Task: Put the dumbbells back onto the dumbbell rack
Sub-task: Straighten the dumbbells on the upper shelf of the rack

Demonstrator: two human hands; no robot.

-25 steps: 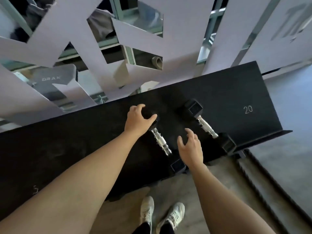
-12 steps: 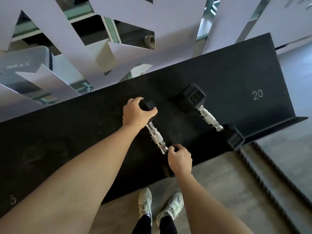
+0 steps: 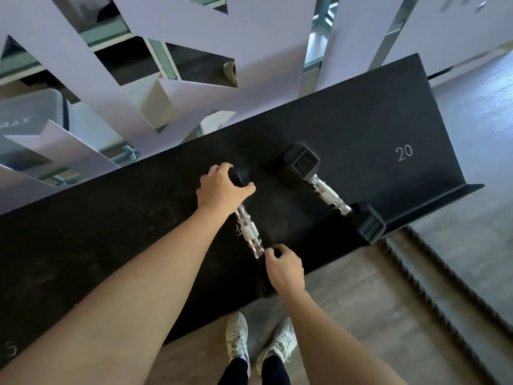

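white sneakers (image 3: 261, 345) at 6 o'clock on floor | right hand (image 3: 286, 269) curled closed on near head of the left dumbbell (image 3: 249, 234) | left hand (image 3: 222, 190) closed over its far head | it lies on the dumbbell rack (image 3: 361, 129) | second dumbbell (image 3: 330, 194) at 2 o'clock beside "20"

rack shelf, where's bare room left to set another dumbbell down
Bare: the rack shelf right of the 15 dumbbell, around the 20 mark; also the long stretch left of the left hand. Crowded: the middle, where both hands hold the near dumbbell, right hand at its front head.
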